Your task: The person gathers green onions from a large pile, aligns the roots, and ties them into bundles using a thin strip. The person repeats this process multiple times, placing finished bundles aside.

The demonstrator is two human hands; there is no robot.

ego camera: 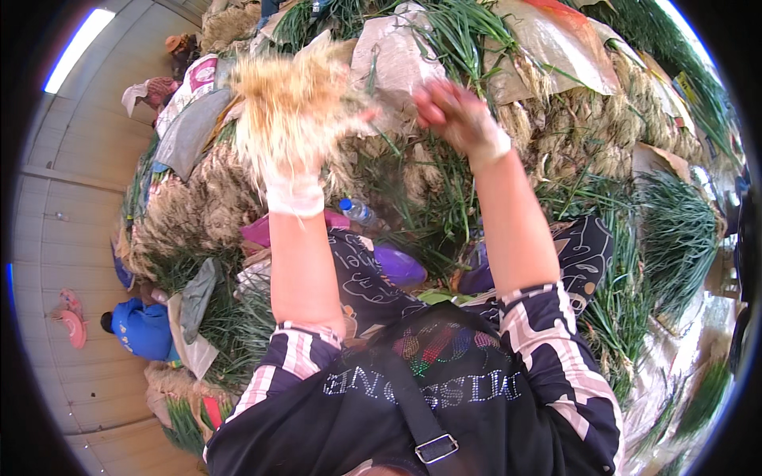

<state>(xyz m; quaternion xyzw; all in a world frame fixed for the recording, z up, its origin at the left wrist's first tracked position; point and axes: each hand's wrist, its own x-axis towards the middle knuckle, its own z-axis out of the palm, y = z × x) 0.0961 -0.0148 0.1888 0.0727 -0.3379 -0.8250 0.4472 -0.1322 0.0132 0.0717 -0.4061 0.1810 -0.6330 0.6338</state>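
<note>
My left hand (309, 128) is raised in front of me, mostly hidden behind a blurred bundle of green onions (274, 89) whose pale, stringy root ends face me; the hand grips the bundle. To its right my right hand (449, 113) is lifted too, blurred by motion, its fingers partly curled, with nothing plainly seen in it. Both wrists have white cuffs. Beneath the hands lie loose green leaves (440, 208) and more onion bundles with their roots outward. A woven sack (393, 65) lies beyond, between the two hands.
A plastic bottle with a blue cap (359, 211) lies near my purple shoes (399, 265). Stacked onion bundles (202, 202) rise at the left, more (595, 125) at the upper right. A green-leaved bundle (678, 238) stands at the right. A person in blue (141, 328) is at the left.
</note>
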